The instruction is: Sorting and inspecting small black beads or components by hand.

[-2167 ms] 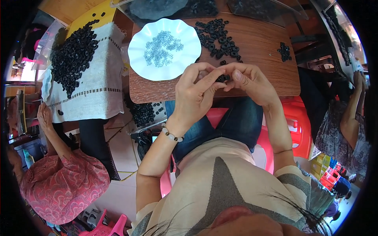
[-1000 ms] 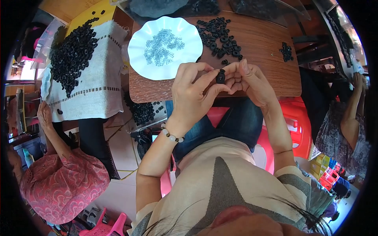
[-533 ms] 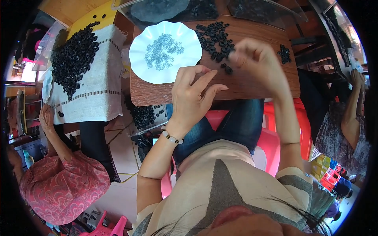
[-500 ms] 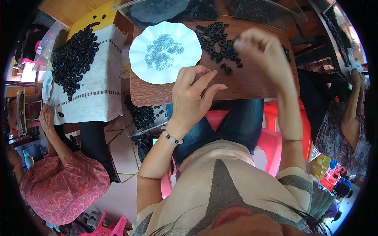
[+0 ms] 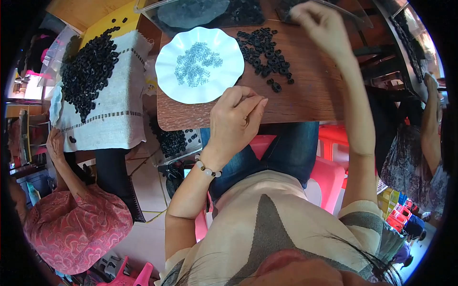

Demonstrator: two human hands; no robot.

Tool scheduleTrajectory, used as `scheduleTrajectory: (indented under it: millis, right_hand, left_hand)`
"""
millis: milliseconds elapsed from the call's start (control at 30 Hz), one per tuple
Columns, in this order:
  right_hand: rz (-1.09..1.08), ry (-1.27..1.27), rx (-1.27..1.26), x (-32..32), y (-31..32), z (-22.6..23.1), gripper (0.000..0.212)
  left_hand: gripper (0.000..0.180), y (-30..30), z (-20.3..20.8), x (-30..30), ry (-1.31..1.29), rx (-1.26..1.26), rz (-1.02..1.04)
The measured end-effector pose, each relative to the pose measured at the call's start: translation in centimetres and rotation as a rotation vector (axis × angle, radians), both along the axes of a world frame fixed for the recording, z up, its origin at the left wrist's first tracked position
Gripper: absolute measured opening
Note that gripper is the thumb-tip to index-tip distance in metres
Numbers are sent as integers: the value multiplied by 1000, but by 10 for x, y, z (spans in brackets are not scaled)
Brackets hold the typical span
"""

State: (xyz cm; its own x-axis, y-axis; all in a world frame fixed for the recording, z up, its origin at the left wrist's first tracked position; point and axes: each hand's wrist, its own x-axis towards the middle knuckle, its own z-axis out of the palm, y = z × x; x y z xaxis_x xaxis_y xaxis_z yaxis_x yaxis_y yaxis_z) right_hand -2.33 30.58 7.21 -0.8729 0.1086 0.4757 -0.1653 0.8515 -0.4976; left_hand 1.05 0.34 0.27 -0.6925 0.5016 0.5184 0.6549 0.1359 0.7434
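Observation:
My left hand (image 5: 237,114) is over the front edge of the brown table (image 5: 315,90), thumb and fingertips pinched together. Whatever is between them is too small or hidden to make out. Farther off, my right hand (image 5: 327,29) reaches to the near edge of a clear tray at the far right, its fingers curled inward; anything they hold cannot be made out. Between the hands lie several small black ring-like parts (image 5: 260,45) in a loose heap. A white scalloped plate (image 5: 164,71) beside my left hand bears many tiny clear pieces (image 5: 198,62).
Clear trays (image 5: 248,12) with black parts line the table's far side. At left, a cloth-covered table (image 5: 129,86) carries a large pile of black parts (image 5: 90,66), with a person in a patterned pink top (image 5: 78,229) beside it. Another person (image 5: 405,148) sits at right.
My right hand has moved away from the heap, up to the far tray; the dark part at its fingertips no longer shows. My left thumb and fingers, apart before, have closed together.

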Motion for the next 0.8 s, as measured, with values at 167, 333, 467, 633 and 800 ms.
scheduleTrajectory:
  millis: [167,333,467,633,800]
  right_hand:
    - [-47,-246,-90,0,-38,-58,29]
    - [-54,-270,53,-5,-41,-74,35]
    - [-64,-310,28,-4,-41,-75,32]
    - [-48,-267,-106,6,-43,-71,29]
    - [70,-263,-476,35,-68,-52,30]
  left_hand:
    - [7,1,-7,-3,-5,10,7]
    - [7,0,-6,-3,-17,-8,11]
    - [8,-1,-7,-5,0,-20,4]
    - [9,-1,-5,-5,-56,2,22]
    - [26,-2,-1,-8,-171,74,55]
